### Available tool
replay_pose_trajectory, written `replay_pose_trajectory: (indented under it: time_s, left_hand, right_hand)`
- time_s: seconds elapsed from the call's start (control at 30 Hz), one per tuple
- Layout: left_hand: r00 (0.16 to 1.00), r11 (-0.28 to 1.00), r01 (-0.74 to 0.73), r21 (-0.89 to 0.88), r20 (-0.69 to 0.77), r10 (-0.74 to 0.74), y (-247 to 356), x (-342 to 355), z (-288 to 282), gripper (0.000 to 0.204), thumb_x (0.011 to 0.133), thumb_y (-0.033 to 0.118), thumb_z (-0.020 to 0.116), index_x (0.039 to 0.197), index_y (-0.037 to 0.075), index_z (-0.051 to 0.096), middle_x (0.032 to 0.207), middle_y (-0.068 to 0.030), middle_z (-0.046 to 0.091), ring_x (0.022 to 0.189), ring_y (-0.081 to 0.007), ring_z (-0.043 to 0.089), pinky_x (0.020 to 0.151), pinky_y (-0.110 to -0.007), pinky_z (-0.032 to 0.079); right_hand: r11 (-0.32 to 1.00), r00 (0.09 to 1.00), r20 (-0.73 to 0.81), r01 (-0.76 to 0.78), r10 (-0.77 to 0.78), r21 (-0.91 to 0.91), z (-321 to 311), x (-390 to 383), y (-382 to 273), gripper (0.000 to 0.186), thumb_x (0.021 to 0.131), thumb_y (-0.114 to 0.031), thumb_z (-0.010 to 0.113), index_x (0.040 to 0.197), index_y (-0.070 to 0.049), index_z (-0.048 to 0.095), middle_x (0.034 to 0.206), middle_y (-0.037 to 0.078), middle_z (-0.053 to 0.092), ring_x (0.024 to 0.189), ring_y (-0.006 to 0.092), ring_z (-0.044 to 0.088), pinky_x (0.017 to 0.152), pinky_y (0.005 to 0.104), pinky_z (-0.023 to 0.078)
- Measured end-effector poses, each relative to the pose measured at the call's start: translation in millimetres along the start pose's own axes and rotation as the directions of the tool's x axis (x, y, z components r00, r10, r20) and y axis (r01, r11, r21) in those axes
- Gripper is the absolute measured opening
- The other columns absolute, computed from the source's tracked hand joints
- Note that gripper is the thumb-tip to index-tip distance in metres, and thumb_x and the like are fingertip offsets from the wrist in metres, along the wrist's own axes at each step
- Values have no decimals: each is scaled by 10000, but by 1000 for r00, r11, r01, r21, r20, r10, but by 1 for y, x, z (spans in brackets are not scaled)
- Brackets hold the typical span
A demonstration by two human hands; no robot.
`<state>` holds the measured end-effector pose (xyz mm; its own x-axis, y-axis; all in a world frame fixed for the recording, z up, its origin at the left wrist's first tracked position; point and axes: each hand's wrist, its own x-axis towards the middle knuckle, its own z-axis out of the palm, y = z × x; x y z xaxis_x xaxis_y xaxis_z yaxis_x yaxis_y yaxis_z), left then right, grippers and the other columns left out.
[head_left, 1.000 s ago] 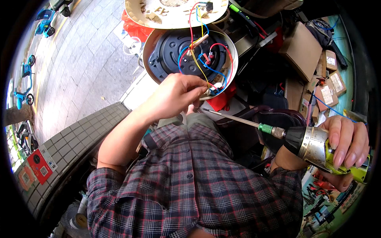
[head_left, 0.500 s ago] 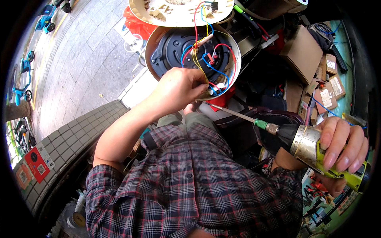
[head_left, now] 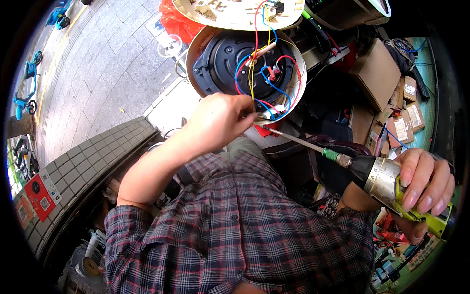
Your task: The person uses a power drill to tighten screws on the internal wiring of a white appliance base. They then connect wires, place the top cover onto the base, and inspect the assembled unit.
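Observation:
My right hand (head_left: 425,188) is wrapped round a yellow-green cordless drill (head_left: 384,179) at the right. Its long thin driver bit (head_left: 298,140) runs left, with the tip beside the near rim of an opened round cream appliance housing (head_left: 301,68). Inside that housing sits a black round metal part (head_left: 230,63) with red, blue and yellow wires (head_left: 252,78) crossing it. My left hand (head_left: 220,120) is closed in a pinch at the near rim, close to the bit's tip. What lies between its fingertips is too small or hidden to name.
A detached cream cover (head_left: 240,14), joined by wires, lies beyond the housing. A red plastic bag (head_left: 182,24) and a clear cup (head_left: 170,46) stand to its left. Cardboard boxes (head_left: 376,73) are piled on the right. A tiled ledge (head_left: 93,171) borders the left.
The view has shifted a little, so the housing sits slightly further right and lower. Both hands keep nearly the same grip, and the bit's tip stays by the near rim.

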<state>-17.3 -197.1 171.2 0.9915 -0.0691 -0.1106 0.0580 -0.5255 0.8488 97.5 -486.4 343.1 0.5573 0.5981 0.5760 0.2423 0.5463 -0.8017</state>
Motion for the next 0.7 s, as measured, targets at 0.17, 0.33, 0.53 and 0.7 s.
replay_pose_trajectory:
  time_s: [0.17,0.33,0.53,0.7]
  left_hand:
    - [995,983,72,172,-81,-59,-2,-13,10,131,938,173,761,927,45,735,781,-166,728,739,-370,740,649,-459,572]
    - [997,986,-4,168,-71,17,-2,-10,20,153,945,209,778,979,68,732,789,-154,725,745,-365,736,648,-449,573]
    - [998,980,-60,191,-16,64,-1,-2,17,230,941,275,805,1012,68,734,791,-130,736,752,-347,746,659,-447,573]
    - [994,988,93,120,46,-99,11,-3,1,268,963,296,772,951,36,710,739,-166,720,727,-393,726,662,-491,572]
  right_hand:
    - [997,1000,-17,19,-18,81,-12,-5,-2,430,783,-257,967,1058,-189,645,1000,-59,640,859,118,705,885,319,534]
    - [994,999,-44,12,-8,105,-14,-7,-3,419,742,-278,971,997,-208,647,970,-69,635,842,104,698,872,305,518]
    - [990,1000,-10,-10,11,143,-20,-8,-8,412,748,-261,975,1001,-207,655,974,-67,643,853,106,695,878,303,507]
    - [992,998,-15,-53,55,116,-23,-14,-22,428,746,-251,994,1005,-198,658,975,-63,648,852,113,694,881,301,500]
